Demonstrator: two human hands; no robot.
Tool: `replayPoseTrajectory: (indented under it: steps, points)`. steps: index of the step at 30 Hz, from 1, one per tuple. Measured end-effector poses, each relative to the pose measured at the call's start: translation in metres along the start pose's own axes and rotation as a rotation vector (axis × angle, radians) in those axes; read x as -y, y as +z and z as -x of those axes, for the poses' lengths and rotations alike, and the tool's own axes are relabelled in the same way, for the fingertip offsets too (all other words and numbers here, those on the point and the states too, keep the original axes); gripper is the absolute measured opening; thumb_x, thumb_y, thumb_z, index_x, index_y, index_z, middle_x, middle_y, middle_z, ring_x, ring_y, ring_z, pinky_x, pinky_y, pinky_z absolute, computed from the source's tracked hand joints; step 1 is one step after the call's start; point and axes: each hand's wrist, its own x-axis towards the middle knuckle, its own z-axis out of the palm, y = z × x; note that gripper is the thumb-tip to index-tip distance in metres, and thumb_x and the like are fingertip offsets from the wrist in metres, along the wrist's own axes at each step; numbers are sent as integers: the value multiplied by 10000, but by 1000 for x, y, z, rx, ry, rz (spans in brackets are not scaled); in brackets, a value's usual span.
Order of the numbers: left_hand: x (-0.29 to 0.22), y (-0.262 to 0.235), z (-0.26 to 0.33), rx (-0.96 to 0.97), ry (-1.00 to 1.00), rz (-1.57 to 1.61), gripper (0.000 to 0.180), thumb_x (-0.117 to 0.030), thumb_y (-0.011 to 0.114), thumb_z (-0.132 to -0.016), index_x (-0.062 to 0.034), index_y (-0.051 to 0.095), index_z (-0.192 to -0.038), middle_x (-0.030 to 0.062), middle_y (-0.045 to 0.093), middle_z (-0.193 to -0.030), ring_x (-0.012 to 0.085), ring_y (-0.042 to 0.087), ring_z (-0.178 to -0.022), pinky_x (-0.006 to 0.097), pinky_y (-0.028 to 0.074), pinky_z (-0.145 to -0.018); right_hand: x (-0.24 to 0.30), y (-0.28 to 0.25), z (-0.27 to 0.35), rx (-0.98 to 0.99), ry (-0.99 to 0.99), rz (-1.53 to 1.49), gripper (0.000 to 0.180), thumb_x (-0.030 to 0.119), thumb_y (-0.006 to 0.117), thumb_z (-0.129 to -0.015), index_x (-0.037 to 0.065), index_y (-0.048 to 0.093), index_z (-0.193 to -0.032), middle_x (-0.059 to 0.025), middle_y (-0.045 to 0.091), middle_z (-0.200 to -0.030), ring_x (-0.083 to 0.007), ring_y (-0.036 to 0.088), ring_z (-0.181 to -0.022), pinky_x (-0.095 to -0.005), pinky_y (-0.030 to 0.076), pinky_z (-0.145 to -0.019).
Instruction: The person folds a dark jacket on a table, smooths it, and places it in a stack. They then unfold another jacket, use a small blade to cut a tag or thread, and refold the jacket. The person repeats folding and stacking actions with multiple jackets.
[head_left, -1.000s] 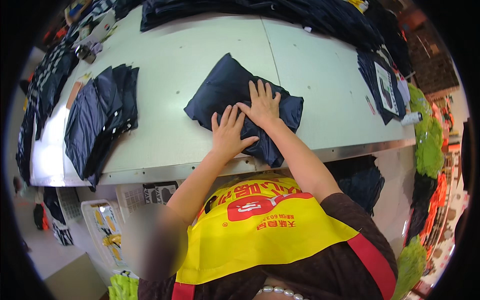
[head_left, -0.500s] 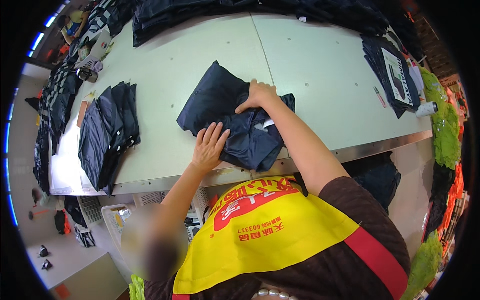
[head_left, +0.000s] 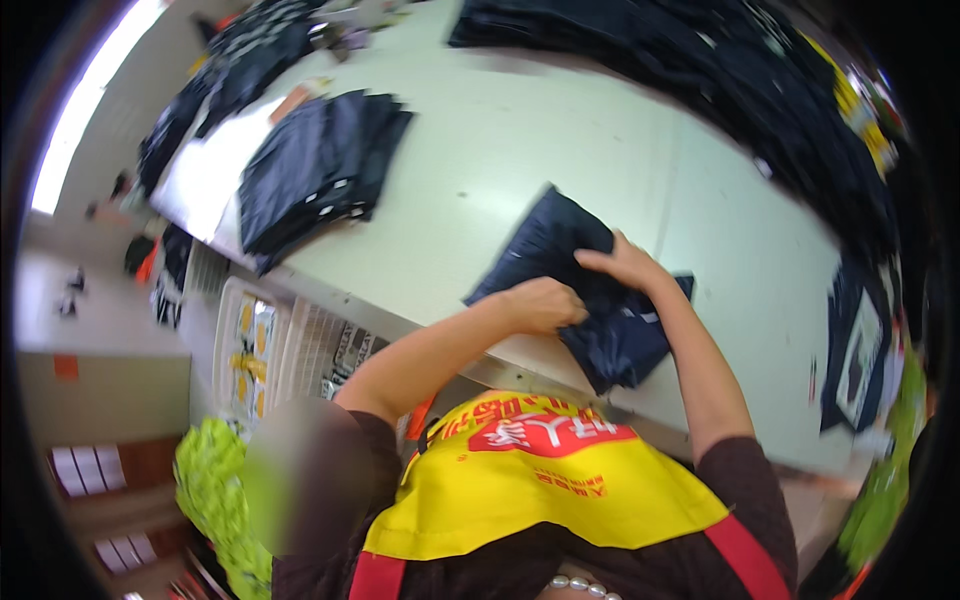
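A folded dark navy garment (head_left: pixel 545 250) lies near the front edge of the pale green table (head_left: pixel 520 150). My left hand (head_left: pixel 545 303) is closed on the garment's near edge, fingers curled into the cloth. My right hand (head_left: pixel 625 265) rests on top of it just to the right, fingers bent and gripping the fabric. Part of the garment (head_left: pixel 625 345) hangs over the table's front edge under my right forearm.
A stack of folded dark garments (head_left: pixel 320 170) sits at the table's left. More dark clothing (head_left: pixel 730 70) is heaped along the far side and right. White baskets (head_left: pixel 255 340) stand on the floor at the left, with a bright green bundle (head_left: pixel 215 490) below.
Both hands went from lying flat on the garment to gripping it. The left hand closed on the near edge. The view swung, so the table now appears tilted.
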Motion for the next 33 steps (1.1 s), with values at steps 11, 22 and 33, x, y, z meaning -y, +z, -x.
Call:
replayPoseTrajectory:
  steps: [11, 22, 33]
  points:
    - [7, 2, -5, -77, -256, 290, 286, -252, 702, -627, -38, 680, -817, 177, 655, -793, 344, 633, -769, 421, 502, -708, 33, 38, 58, 29, -284, 915, 981, 645, 748, -464, -61, 542, -1113, -199, 536, -1100, -321, 491, -1077, -438, 315, -926]
    - [191, -116, 275, -953, -1488, -621, 281, -270, 708, -694, -83, 652, -897, 120, 640, -871, 290, 609, -868, 409, 465, -761, -49, -2, 78, -280, -97, 81, 866, 234, 793, -492, -21, 455, -1248, -210, 554, -1186, -340, 562, -1052, -370, 426, -936]
    - [180, -69, 315, -876, -976, -488, 111, -90, 538, -719, -43, 588, -632, 140, 614, -703, 350, 598, -692, 434, 453, -636, -122, -20, 171, -464, 350, -1310, 442, 280, 643, -747, 28, 582, -1105, -106, 648, -905, -286, 625, -817, -388, 523, -772]
